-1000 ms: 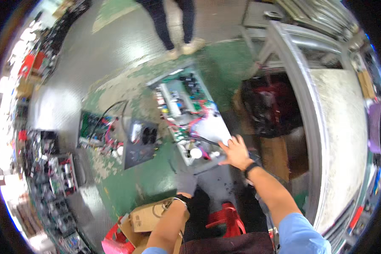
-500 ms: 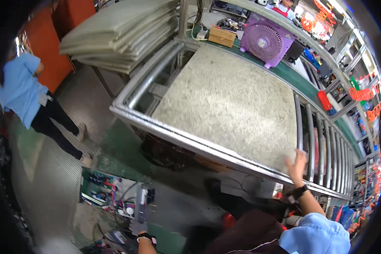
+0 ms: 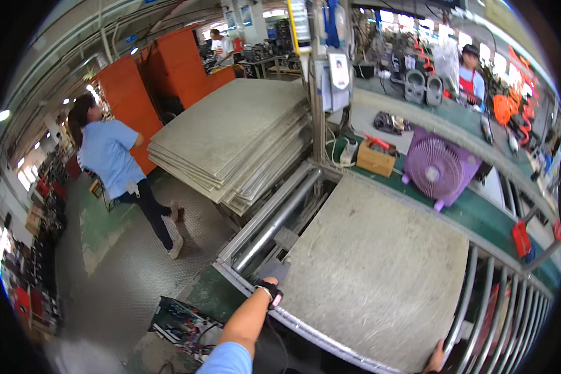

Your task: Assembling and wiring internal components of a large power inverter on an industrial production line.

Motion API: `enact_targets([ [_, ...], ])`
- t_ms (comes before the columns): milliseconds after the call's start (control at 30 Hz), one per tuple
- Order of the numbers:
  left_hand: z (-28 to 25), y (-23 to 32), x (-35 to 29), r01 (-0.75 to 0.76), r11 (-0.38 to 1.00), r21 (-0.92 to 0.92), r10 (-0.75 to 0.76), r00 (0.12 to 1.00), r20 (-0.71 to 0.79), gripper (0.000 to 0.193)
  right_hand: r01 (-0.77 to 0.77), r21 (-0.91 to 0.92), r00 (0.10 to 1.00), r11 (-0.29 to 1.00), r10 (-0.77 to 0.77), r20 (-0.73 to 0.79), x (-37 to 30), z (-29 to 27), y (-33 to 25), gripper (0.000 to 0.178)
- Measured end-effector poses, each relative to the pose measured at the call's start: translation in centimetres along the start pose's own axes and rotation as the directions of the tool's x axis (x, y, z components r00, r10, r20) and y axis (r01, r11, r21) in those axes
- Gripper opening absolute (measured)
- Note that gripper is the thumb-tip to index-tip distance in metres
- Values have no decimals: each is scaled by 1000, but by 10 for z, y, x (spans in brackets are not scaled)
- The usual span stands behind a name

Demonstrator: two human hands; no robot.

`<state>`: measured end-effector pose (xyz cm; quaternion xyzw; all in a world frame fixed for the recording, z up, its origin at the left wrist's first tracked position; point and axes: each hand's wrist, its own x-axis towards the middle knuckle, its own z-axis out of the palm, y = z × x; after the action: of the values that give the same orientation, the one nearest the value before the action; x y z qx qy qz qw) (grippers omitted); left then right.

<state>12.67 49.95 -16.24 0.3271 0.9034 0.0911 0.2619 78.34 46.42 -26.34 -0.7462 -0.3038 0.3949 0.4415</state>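
A large, flat, scuffed grey-beige board (image 3: 374, 262) lies on a metal roller conveyor. My left hand (image 3: 274, 272), in a grey glove with a dark band at the wrist, grips the board's left edge at the near corner. At the opposite near corner, my bare right hand (image 3: 437, 358) is closed on the right edge beside the first exposed roller. Only part of this hand shows; the lower rim of the picture cuts off the rest.
A stack of similar boards (image 3: 230, 124) stands behind the conveyor's left end. Across the conveyor are a purple fan (image 3: 435, 167) and a wooden box (image 3: 376, 159). Bare rollers (image 3: 489, 311) continue rightward. A co-worker in blue (image 3: 115, 153) walks at left; an opened electronic chassis (image 3: 184, 324) sits low nearby.
My view has swung up and left. My left hand has come up from beside the floor-level chassis to the board's left edge. My right hand stays at the board's near right corner.
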Motion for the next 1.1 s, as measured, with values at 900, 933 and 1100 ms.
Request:
enact_targets([
  [900,-368,-331,-89,-289,110,-951,-328,893,-309,41,29,14,691,999,-30,722,-256,390,-351,58],
  [933,-367,-326,-82,-264,128,-956,-325,900,-292,41,267,-51,647,962,-139,749,-243,419,-377,59],
  [1100,-359,-323,-41,-178,215,-960,-381,890,-251,41,972,93,-218,-217,-671,708,-319,531,-493,73],
])
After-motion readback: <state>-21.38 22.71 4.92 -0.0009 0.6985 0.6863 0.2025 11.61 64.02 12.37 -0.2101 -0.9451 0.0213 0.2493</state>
